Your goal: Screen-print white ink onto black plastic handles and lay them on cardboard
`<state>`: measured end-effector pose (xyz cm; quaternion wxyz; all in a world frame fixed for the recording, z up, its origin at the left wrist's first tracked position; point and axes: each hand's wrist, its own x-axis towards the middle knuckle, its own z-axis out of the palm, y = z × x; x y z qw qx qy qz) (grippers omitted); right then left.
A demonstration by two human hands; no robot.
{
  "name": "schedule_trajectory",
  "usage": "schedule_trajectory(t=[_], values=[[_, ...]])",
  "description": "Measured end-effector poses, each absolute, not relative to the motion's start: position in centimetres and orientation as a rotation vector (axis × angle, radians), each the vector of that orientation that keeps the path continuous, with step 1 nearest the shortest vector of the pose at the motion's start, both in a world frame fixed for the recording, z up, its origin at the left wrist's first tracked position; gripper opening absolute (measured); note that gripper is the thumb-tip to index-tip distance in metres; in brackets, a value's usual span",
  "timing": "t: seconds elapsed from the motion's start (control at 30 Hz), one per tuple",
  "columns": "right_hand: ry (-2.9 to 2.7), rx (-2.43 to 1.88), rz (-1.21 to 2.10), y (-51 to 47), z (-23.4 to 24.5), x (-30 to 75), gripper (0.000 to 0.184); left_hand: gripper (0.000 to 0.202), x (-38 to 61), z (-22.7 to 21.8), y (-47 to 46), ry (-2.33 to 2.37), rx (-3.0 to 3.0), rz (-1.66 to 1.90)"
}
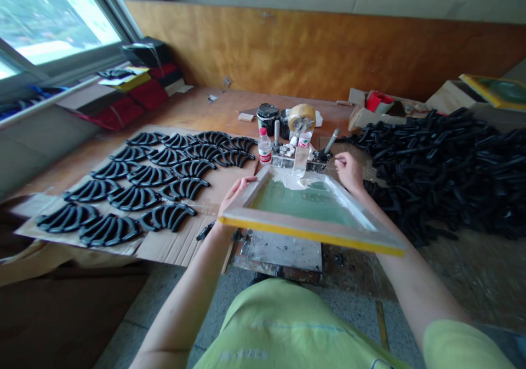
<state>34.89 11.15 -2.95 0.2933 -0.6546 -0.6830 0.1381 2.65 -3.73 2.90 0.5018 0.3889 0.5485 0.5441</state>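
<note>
A screen printing frame (312, 232) with green mesh and a yellow front edge is tilted up over a metal base plate (283, 248). My left hand (240, 191) grips the frame's left side, fingertips along its rim. Just beyond the frame's right rear side, my right hand (349, 172) has its fingers curled closed; whatever they may hold is hidden. A pale scraper (301, 159) stands in white ink (298, 180) at the rear of the mesh. Behind it are a clamp bar (316, 164) and a red-capped bottle (264, 147).
Curved black pieces (133, 198) lie in rows on cardboard (172, 245) at left. A big heap of black pieces (452, 160) covers the right side. A tape roll (302, 118) and black tub (268, 118) stand behind the clamp. Boxes (143, 95) line the window side.
</note>
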Motion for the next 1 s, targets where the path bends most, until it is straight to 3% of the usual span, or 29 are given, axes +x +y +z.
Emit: schedule_trajectory(t=[0.13,0.23,0.43,0.57,0.7,0.8,1.0], values=[[-1.857,-1.798,0.482,7.0,-7.7,35.7,0.02,0.041,4.2,4.6,-0.5,1.155,0.86,1.447],[-2.18,-1.582,0.539,3.6,-10.1,33.0,0.026,0.041,5.5,2.6,-0.4,1.209,0.723,1.493],[-2.377,-1.32,0.331,-2.8,-8.0,27.1,0.012,0.052,9.7,-5.5,-7.4,1.176,0.416,0.918],[-2.578,-0.909,0.434,-4.9,-7.1,26.8,0.023,0.039,8.4,-8.5,-11.4,1.267,0.277,0.949],[-2.485,-1.315,0.32,-1.2,-9.1,34.1,0.033,0.039,0.8,-11.2,-14.5,1.609,0.175,1.076],[-2.601,-1.523,0.323,2.1,-11.7,40.5,0.028,0.037,-5.0,-13.5,-17.0,1.907,0.093,1.103],[-2.631,-1.727,0.329,3.4,-16.4,44.6,0.034,0.047,-9.0,-15.8,-17.7,2.178,0.312,0.711]])
